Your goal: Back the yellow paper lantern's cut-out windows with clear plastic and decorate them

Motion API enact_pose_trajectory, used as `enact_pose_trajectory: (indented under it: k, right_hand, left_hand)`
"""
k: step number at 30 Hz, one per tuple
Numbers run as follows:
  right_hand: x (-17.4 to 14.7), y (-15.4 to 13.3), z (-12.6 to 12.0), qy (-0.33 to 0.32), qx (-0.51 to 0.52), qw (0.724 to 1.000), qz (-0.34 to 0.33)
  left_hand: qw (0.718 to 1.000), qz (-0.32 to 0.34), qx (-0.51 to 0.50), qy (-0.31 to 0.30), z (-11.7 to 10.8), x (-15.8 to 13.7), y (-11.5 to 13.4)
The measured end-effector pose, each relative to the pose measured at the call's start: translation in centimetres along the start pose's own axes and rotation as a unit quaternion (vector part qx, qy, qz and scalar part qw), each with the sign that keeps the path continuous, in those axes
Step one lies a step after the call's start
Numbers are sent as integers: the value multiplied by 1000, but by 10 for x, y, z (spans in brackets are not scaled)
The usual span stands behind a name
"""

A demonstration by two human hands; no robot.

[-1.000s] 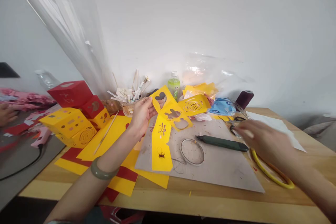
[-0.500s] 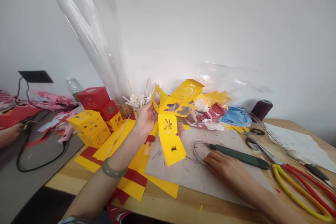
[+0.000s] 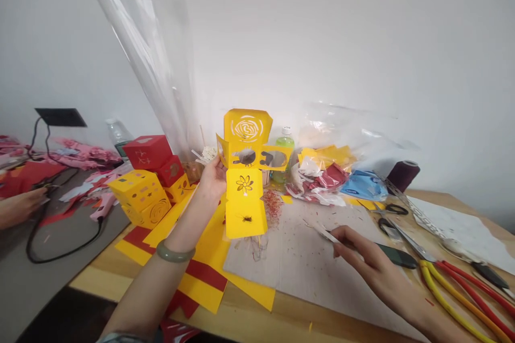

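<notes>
My left hand [image 3: 216, 176] pinches the left side of an unfolded yellow paper box [image 3: 244, 203] and holds it up over the mat. Its panels have cut-out shapes: a spiral rose at the top, a flower lower down, and a small dark insect-like shape near the bottom. My right hand [image 3: 356, 249] is closed on slim, pale tweezers [image 3: 325, 232], their thin tips pointing left above the grey cutting mat [image 3: 298, 257]. Under that hand lies a dark green-handled cutter [image 3: 396, 255], partly hidden.
Red and yellow paper boxes [image 3: 139, 193] are stacked at left, beside yellow sheets [image 3: 207, 225]. Scissors [image 3: 446, 268], a blue packet [image 3: 364, 185] and a purple thread spool [image 3: 403, 176] lie at right. A bag of scraps [image 3: 322, 177] stands behind. Another person's hand [image 3: 24, 206] is at far left.
My left hand has turned the yellow box upright, facing me, uncovering a green bottle behind. My right hand has lifted the tweezers off the mat.
</notes>
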State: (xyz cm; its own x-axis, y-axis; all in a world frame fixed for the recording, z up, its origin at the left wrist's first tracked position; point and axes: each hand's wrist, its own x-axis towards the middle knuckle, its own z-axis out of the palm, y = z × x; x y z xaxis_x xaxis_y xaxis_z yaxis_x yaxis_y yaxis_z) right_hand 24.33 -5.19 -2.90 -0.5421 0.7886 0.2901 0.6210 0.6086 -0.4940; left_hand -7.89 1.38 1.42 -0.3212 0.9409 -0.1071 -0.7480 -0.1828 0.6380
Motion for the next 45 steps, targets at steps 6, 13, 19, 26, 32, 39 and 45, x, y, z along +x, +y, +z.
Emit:
enact_pose_trajectory:
  k: [6, 13, 19, 26, 32, 39, 45]
  right_hand:
    - [12, 23, 0, 62, -77, 992, -83]
    - [25, 25, 19, 75, 3, 996, -50]
    - [41, -23, 34, -8, 269, 963, -23]
    - [48, -30, 24, -10, 478, 875, 76]
    - [48, -24, 17, 50, 525, 842, 114]
    - [64, -22, 7, 120, 556, 815, 112]
    - [67, -17, 0, 165, 558, 802, 135]
  left_hand:
    - [999, -20, -15, 46, 7, -2, 3]
    - [996, 0, -52, 76, 35, -1, -7]
    - [996, -3, -76, 48, 66, -13, -27]
    - [995, -26, -95, 31, 69, -28, -37]
    - [993, -64, -99, 4, 65, -41, -49]
    - [988, -119, -97, -32, 71, -49, -65]
    - [987, -104, -108, -55, 74, -58, -70]
